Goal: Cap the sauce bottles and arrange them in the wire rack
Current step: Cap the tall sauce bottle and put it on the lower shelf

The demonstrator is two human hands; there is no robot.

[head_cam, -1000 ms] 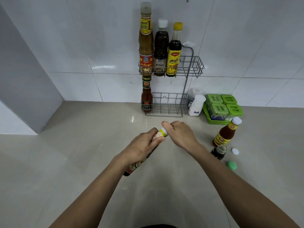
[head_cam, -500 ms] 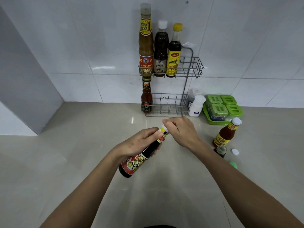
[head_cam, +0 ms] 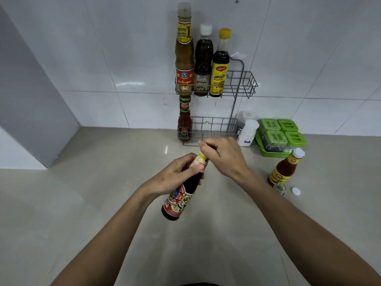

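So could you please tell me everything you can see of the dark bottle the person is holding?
The dark bottle looks like glass, filled with near-black sauce, with a red picture label low on its body and a pale label round its neck. It is tilted in the air above the counter, its top pointing away. The left hand grips its neck; the right hand pinches the yellow-ringed top.

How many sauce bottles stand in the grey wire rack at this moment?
4. Upper shelf: tall tan-sauce bottle, dark white-capped bottle, yellow-capped, yellow-labelled bottle. Lower shelf: red chilli-sauce bottle. None seems hidden.
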